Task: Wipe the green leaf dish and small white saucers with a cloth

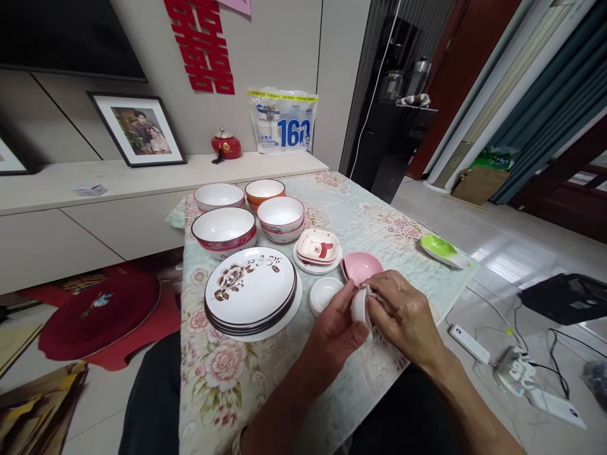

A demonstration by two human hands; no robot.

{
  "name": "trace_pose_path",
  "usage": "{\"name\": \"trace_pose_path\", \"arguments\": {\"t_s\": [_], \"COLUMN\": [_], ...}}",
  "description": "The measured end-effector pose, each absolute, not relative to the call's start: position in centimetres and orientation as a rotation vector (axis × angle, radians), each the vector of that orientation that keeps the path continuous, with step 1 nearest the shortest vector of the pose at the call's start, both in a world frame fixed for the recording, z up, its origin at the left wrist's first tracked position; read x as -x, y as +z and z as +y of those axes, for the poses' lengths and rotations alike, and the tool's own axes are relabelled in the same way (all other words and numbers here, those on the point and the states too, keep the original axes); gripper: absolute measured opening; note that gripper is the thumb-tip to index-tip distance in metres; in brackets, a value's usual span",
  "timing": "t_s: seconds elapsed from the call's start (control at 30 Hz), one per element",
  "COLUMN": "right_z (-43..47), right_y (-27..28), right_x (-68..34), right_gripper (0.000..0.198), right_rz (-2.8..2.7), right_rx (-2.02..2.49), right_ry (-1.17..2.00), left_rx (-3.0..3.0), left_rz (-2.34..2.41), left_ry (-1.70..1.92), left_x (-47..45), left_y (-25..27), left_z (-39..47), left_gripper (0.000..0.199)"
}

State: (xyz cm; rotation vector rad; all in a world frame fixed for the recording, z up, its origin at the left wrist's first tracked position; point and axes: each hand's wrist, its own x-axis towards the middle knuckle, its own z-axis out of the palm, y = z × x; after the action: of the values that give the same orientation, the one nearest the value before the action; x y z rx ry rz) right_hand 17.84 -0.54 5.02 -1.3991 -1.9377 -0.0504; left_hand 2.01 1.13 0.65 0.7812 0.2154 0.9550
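Both hands are closed around a small white dish (360,306), held on edge just above the table's near side. My left hand (334,328) grips its left side, with the thumb across the lower part. My right hand (403,309) bends its fingers over the right side; something pale, perhaps a cloth, shows under them, partly hidden. Close beyond the fingers sits a pink bowl (363,266). Small white dishes (326,292) are stacked left of the held one. Behind these, square bear-pattern dishes (317,246) rest on white plates (308,268).
Flower-patterned plates (251,287) are stacked at left. Behind them stand white bowls with red (282,213), dark (224,225) and orange (264,189) edges. A green leaf-like dish (443,251) lies near the table's right edge. Power strips (469,344) and cables are on the floor.
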Motion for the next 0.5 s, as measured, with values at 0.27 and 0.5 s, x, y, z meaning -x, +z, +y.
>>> {"name": "trace_pose_path", "arguments": {"t_s": [0.27, 0.5], "right_z": [-1.1, -0.8], "right_y": [6.4, 5.7], "right_x": [-17.2, -16.6], "right_gripper": [0.021, 0.023], "right_rz": [-2.190, -2.001], "right_rx": [1.190, 1.236], "right_ry": [-0.300, -0.108], "left_rx": [-0.703, -0.920], "left_rz": [0.198, 0.451], "left_ry": [0.764, 0.907], "left_x": [-1.7, -1.6], "left_y": [2.1, 1.6], "left_z": [1.1, 0.7], "left_gripper": [0.038, 0.055]}}
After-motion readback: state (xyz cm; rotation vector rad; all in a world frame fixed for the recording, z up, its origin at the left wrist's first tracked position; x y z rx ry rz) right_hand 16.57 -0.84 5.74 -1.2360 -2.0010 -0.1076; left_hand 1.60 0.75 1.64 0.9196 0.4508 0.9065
